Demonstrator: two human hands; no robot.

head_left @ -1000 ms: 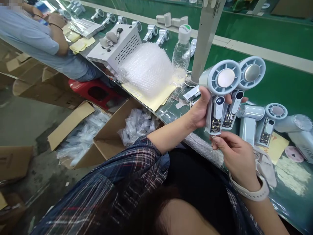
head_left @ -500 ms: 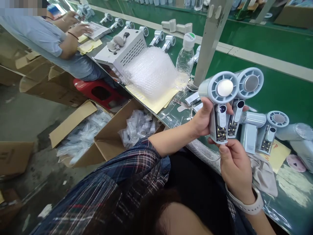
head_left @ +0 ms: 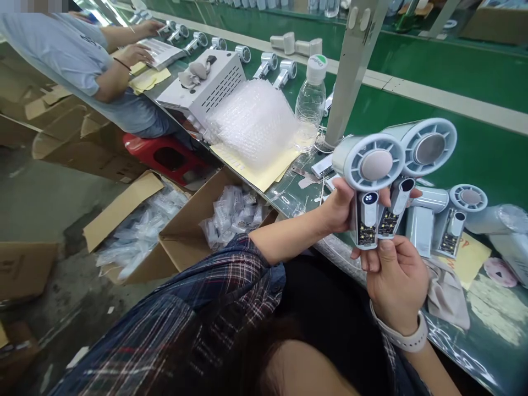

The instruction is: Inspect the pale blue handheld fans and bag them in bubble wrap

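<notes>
With left hand, grasping lit fan and dark fan side by side, above the near edge of the green table, right of the metal post. With right hand, touching the handle bottoms from the near side; impossible to tell whether pinching.

On the floor to the left, seeing open cardboard with bagged pale items left of a brown panel, bagged small parts right of it. Near the post, seeing a capped clear bottle upright, contents unclear.

Reaching from the left with left forearm, fingers curled behind the handles; angling right hand upward, wrist banded.

Pointing both fans head-up, handles toward the near edge, long axes steep and slightly slanted, round faces toward the camera.
</notes>
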